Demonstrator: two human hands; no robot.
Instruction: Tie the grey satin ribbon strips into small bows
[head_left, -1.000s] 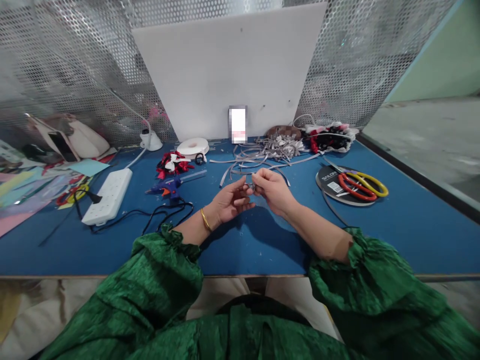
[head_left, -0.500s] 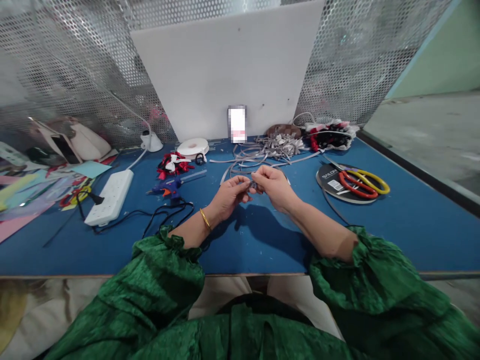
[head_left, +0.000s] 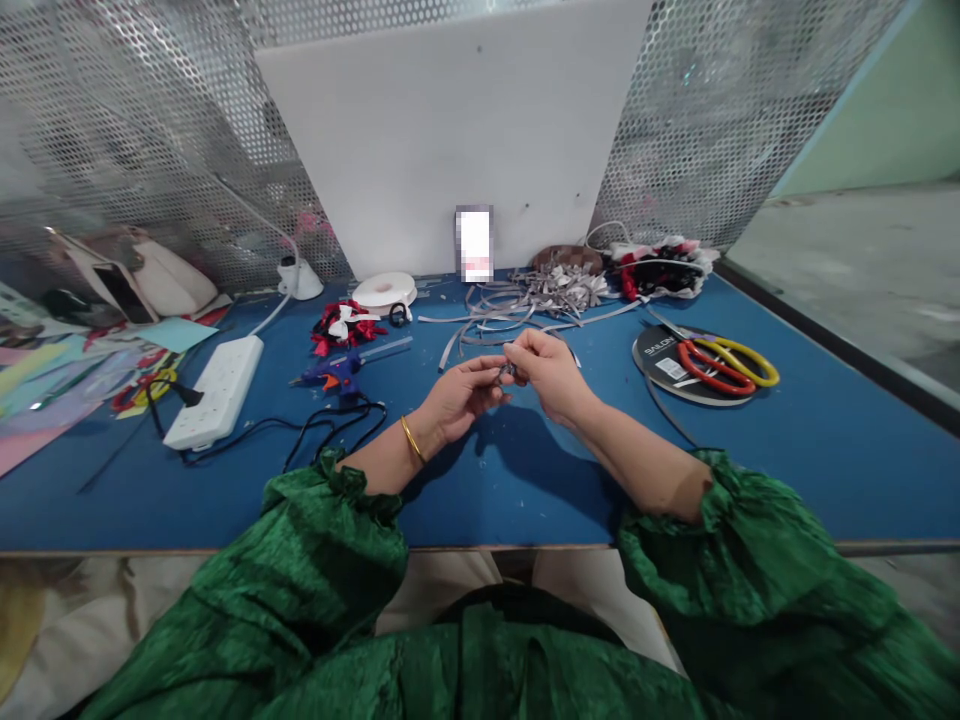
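pwr strip (head_left: 217,390) L of glue gun (head_left: 341,373) | ribbon pile (head_left: 568,288) bhd R grip (head_left: 549,372) | scissors (head_left: 721,368) on spool (head_left: 652,355), R

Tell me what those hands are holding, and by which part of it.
The left hand and right hand pinch a small grey piece, perhaps ribbon. Which part each grips cannot be told: it is tiny and partly covered.

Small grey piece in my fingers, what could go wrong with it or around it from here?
The small grey piece is pinched between the left hand and right hand above the blue table, so it could slip and drop, perhaps toward the loose grey ribbons just beyond.

The black cord loops close to the left sleeve; a sweep that way might snag it and tug the glue gun.
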